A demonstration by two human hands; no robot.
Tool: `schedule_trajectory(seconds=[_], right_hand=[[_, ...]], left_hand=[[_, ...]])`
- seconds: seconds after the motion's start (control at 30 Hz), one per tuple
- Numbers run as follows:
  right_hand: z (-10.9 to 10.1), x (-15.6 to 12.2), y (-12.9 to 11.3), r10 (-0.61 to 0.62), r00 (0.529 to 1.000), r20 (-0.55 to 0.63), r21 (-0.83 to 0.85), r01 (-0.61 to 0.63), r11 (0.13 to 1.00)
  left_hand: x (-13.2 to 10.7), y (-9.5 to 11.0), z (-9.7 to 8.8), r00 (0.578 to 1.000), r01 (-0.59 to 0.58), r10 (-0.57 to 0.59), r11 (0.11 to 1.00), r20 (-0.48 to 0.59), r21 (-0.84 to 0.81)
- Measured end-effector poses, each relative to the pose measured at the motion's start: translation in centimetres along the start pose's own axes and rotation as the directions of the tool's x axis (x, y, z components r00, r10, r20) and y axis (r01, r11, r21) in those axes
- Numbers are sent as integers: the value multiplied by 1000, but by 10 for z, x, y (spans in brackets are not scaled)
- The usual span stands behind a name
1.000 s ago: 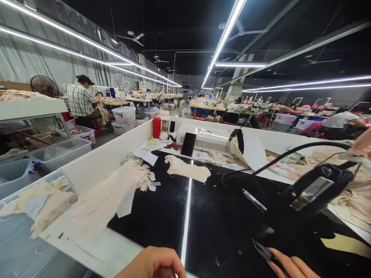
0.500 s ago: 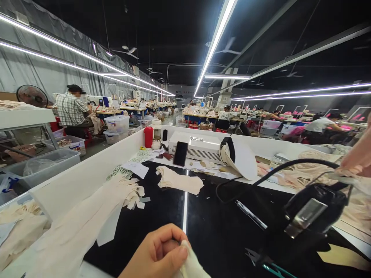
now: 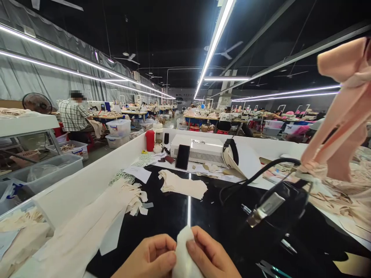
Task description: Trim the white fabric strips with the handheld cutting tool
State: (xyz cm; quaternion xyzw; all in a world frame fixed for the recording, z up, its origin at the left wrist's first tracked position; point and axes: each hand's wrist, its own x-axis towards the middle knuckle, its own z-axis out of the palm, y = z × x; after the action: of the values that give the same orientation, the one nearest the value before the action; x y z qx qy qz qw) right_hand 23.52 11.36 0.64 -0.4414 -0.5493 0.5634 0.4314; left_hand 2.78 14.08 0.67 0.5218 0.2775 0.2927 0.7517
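Left grip [image 3: 149, 256] and right grip [image 3: 213, 255] pinch white cloth [image 3: 183, 251].

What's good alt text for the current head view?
Left hand and right hand hold a piece of white cloth over a black tabletop. Pale fabric pieces lie heaped on the left, with a phone in front of a white vented box beyond; snips lie lower right.
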Motion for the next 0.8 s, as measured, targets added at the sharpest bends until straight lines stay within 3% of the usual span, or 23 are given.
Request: schedule_trajectory(seconds=[0.1, 0.23, 0.33, 0.43, 0.57, 0.67, 0.8], right_hand=[[3, 10, 1, -47, 994, 94, -66, 53, 996], [6, 27, 7, -71, 996, 59, -83, 76, 994], [2, 42, 6, -34, 996, 83, -155, 47, 987], [-10, 57, 1, -30, 997, 65, -246, 45, 968], [-36, 79, 0, -108, 989, -96, -366, 66, 928], [-62, 97, 2, -197, 946, -258, -456, 61, 888], [-96, 116, 2, -253, 888, -385, -532, 11, 847]], left_hand=[[9, -4, -5, 999, 8, -6, 999, -45, 32], [23, -7, -7, 982, -13, 21, 999, -188, 43], [30, 2, -11, 955, -65, 82, 995, -286, 69], [40, 20, -22, 917, -49, 129, 975, -377, 215], [72, 47, -46, 870, -38, 216, 926, -444, 376], [109, 63, -65, 842, 2, 241, 893, -482, 451], [157, 74, -84, 819, 75, 250, 846, -517, 528]])
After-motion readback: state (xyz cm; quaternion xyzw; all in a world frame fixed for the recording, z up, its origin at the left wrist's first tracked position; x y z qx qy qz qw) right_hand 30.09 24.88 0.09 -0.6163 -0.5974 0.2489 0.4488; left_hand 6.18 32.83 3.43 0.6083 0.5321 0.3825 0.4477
